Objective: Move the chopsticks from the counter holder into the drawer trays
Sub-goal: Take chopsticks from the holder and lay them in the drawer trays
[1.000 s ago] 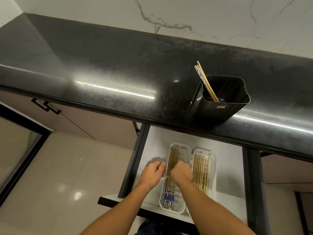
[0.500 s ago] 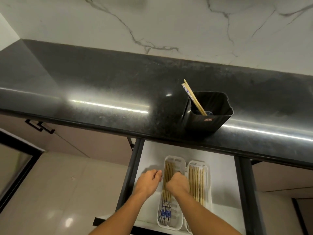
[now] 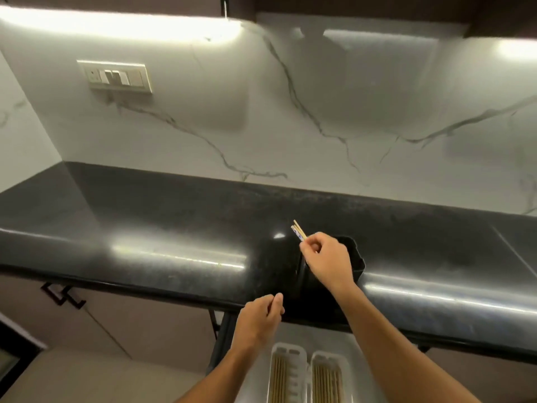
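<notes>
Chopsticks [image 3: 298,231], a small bundle with pale wooden ends and one blue-patterned end, stood tilted in the black holder [image 3: 356,258], their tips pointing toward 11 o'clock. Holder sat on the dark polished counter [image 3: 174,228] near its front edge, at roughly 4 o'clock from the centre of the view. Right hand [image 3: 327,260] reached in over the holder's mouth from 5 o'clock, thumb and forefinger pinched around the bundle just below the tips; remaining fingers curled in behind. Left hand [image 3: 258,317] hung at 7 o'clock from the right hand, just in front of the counter's edge, fingers loosely curled, thumb raised, nothing in it. Open drawer [image 3: 319,335] showed at 6 o'clock beneath the counter, with two white trays side by side: left tray [image 3: 287,349] and right tray [image 3: 328,356], each with bamboo sticks [image 3: 280,379] lying lengthwise; near ends cut off by the frame. Marble backsplash [image 3: 348,112] filled the 12 o'clock half, a switch plate [image 3: 116,76] on it at 10 o'clock. Cabinet handles [image 3: 62,295] sat at 8 o'clock below the counter.
</notes>
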